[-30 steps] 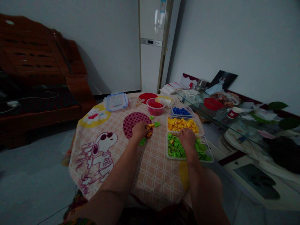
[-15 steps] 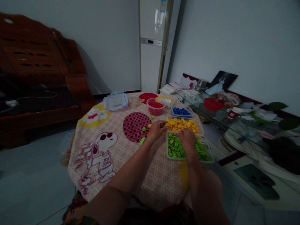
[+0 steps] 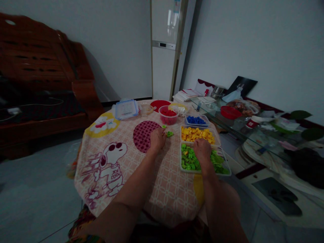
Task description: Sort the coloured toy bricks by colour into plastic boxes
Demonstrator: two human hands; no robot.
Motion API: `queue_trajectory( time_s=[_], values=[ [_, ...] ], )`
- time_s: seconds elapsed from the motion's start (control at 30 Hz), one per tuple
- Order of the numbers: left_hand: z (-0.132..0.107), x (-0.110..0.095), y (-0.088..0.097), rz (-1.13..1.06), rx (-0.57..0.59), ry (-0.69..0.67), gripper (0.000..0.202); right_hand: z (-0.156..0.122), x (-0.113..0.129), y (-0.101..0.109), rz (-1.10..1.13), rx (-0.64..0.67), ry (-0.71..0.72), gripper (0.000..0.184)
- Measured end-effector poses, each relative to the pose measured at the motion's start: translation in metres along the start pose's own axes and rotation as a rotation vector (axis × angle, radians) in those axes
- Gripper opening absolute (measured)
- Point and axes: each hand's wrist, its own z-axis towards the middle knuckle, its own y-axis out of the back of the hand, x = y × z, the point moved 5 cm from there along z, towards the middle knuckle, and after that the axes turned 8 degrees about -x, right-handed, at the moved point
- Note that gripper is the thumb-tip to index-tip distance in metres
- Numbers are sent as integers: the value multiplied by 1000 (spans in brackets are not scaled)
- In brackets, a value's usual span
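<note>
Green tray: green bricks, heaped.
Yellow tray: yellow bricks.
Blue tub: blue bricks.
Red tub: red bricks.
Loose brick: small, green, on cloth, just beside left fingertips.
Left hand: palm down, fingers curled; grip not discernible.
Right hand: resting on green bricks in tray; grip not discernible.
</note>
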Motion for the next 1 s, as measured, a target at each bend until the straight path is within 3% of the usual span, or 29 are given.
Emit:
queue_trajectory(
  time_s=[0.2, 0.5, 0.8, 1.0],
  values=[
    [0, 18, -1, 185, 162, 57, 28, 0, 2, 3, -26, 10, 5, 34],
    [3, 21, 2, 74, 66, 126, 26, 0, 1, 1, -16, 2, 8, 33],
    [4, 3, -6, -347, 14, 101, 32, 0, 1, 0, -1, -4, 13, 32],
    [-3, -35, -34, -603, 149, 23, 34, -1, 2, 2, -4, 0, 11, 34]
  ],
)
